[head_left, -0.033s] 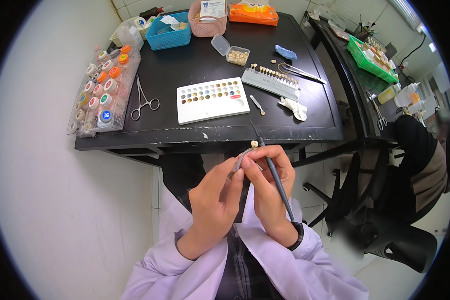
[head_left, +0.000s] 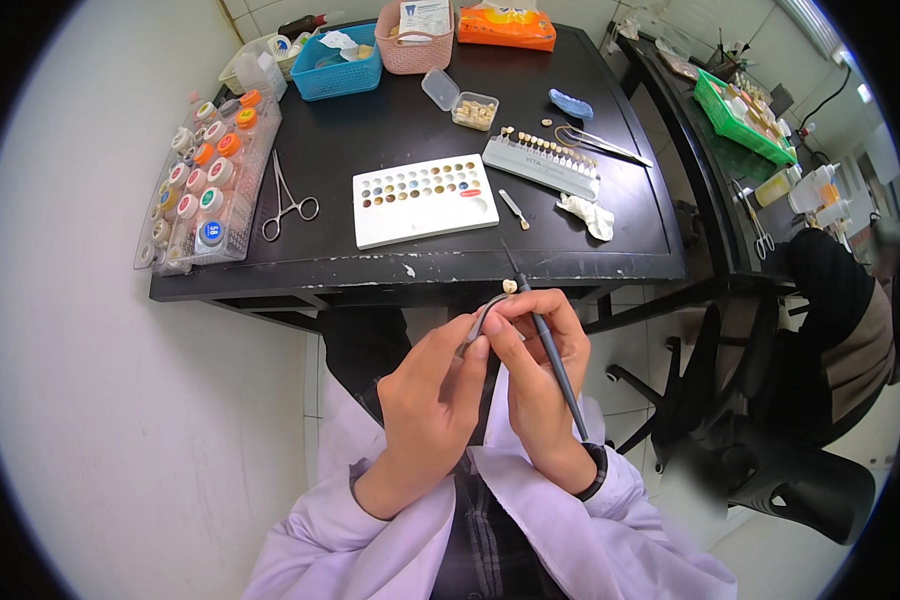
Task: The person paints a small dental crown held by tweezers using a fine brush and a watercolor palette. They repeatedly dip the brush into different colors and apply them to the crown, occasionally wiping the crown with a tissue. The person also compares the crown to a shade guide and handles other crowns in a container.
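Your left hand (head_left: 432,385) grips curved forceps (head_left: 480,322) holding a small tooth (head_left: 510,286) — your right hand (head_left: 535,365) pinches a thin brush (head_left: 550,355), near the black table (head_left: 390,130).

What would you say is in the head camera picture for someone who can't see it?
Two hands meet just below a black table's edge: the left hand grips metal tweezers tipped with a tiny tooth-shaped piece, and the right hand holds a thin dark brush. On the table lie a white colour palette, scissor-handled forceps and little jars.
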`<state>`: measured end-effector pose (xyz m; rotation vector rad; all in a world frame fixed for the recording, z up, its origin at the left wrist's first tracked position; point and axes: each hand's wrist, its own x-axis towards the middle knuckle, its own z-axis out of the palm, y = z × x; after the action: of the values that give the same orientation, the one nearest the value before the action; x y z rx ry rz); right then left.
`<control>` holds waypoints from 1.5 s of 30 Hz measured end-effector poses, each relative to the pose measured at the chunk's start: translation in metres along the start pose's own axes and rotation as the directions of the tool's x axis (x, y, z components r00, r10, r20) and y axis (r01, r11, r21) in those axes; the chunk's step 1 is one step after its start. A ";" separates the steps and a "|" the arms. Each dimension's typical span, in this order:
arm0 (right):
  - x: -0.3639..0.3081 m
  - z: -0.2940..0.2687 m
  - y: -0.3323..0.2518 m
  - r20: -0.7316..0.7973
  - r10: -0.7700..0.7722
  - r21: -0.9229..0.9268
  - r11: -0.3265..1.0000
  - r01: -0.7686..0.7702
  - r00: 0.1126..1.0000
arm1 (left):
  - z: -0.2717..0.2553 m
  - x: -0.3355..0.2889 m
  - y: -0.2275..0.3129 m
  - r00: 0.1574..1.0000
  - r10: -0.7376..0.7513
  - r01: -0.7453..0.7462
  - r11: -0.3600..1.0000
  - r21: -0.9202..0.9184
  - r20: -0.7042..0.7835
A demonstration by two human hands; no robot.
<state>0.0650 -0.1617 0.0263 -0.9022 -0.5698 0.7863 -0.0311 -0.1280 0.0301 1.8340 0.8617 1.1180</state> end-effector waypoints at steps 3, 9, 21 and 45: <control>0.003 -0.005 0.003 -0.034 -0.018 0.004 1.000 0.018 0.999 | 0.004 0.008 0.003 0.998 -0.059 0.058 0.998 0.015 0.006; 0.021 -0.029 0.004 -0.138 -0.155 -0.060 0.987 0.148 0.978 | 0.023 0.041 -0.005 0.961 -0.221 0.235 0.970 -0.068 0.165; 0.104 -0.083 -0.017 -0.303 -0.316 -0.479 0.866 0.143 0.899 | 0.077 0.116 -0.027 0.836 -0.421 0.482 0.870 -0.102 0.351; 0.175 -0.092 -0.002 -0.065 -0.229 -0.760 0.642 0.100 0.971 | 0.103 0.188 -0.044 0.678 -0.621 0.679 0.734 -0.012 0.394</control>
<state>0.2355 -0.0660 0.0005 -1.6469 -0.8524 0.2693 0.1278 0.0222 0.0303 1.3452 1.0478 0.3483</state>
